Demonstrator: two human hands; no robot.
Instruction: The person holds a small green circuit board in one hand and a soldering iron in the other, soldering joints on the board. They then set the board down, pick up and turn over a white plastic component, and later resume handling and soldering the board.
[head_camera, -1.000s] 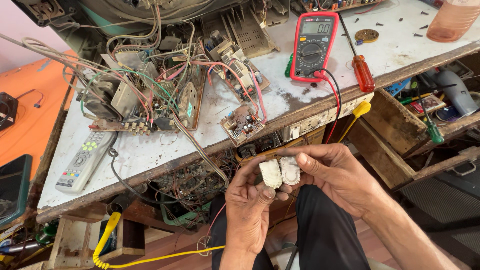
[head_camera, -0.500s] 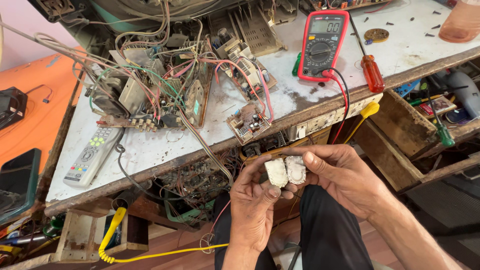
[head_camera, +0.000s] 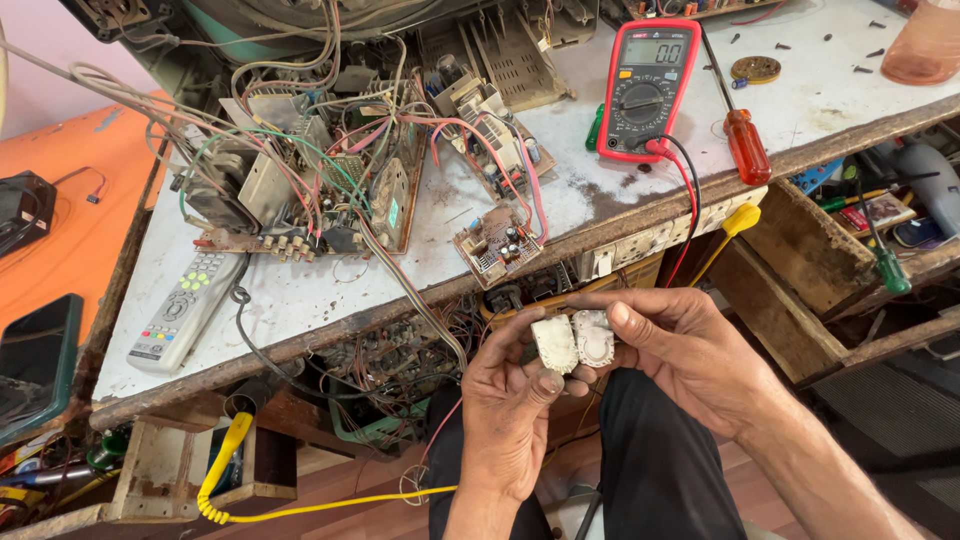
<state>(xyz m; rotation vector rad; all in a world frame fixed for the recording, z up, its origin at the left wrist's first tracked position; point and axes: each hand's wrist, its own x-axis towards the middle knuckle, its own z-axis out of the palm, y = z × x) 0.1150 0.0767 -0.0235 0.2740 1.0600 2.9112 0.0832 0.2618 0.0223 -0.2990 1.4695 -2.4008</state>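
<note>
Below the workbench edge, over my lap, both hands grip a small white plastic part in two halves. My left hand (head_camera: 512, 400) pinches the left half (head_camera: 553, 344) with thumb and fingers. My right hand (head_camera: 675, 350) curls over the right half (head_camera: 594, 339), thumb on top. The two halves touch side by side. Behind them on the bench lies a small circuit board (head_camera: 498, 244) trailing red wires.
A worn white workbench (head_camera: 300, 310) carries an opened chassis with tangled wiring (head_camera: 300, 180), a grey remote control (head_camera: 185, 312), a red multimeter (head_camera: 648, 88) and a red-handled screwdriver (head_camera: 746, 143). Wooden drawers with tools (head_camera: 860, 230) stand right. A yellow coiled cable (head_camera: 225, 470) hangs lower left.
The view has shifted slightly, so the bench appears a little lower and to the right. My hands keep their hold on the white part and have barely moved.
</note>
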